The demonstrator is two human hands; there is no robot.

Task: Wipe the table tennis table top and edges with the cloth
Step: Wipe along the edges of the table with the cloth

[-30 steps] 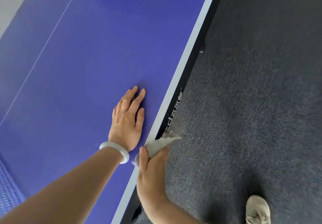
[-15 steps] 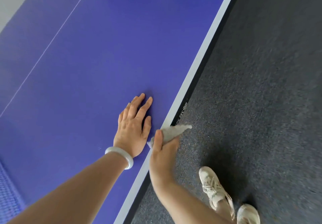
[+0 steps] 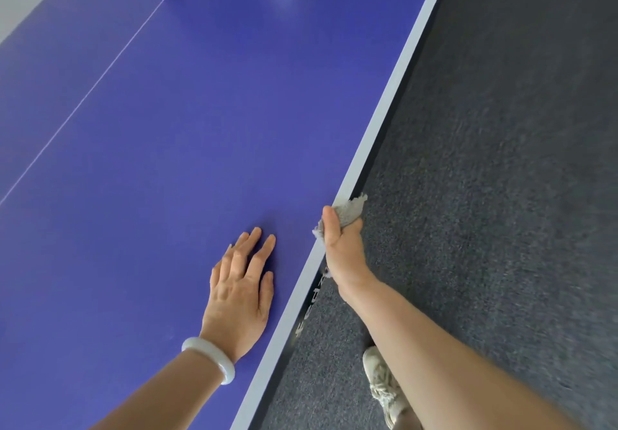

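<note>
The blue table tennis table top (image 3: 200,122) fills the left and middle of the head view, and its white side edge (image 3: 394,85) runs diagonally from top right to bottom middle. My right hand (image 3: 341,249) grips a crumpled grey cloth (image 3: 349,210) and holds it against that side edge, thumb on top. My left hand (image 3: 240,292) rests flat on the blue top close to the edge, fingers straight, with a pale bangle on the wrist.
Dark grey carpet (image 3: 501,195) lies to the right of the table. My foot in a white shoe (image 3: 381,386) stands close beside the table's dark side panel. A thin white centre line (image 3: 100,68) crosses the top.
My right hand has slid the cloth forward along the side edge, past my left hand. My left hand has stayed flat on the top, and my feet have stepped forward.
</note>
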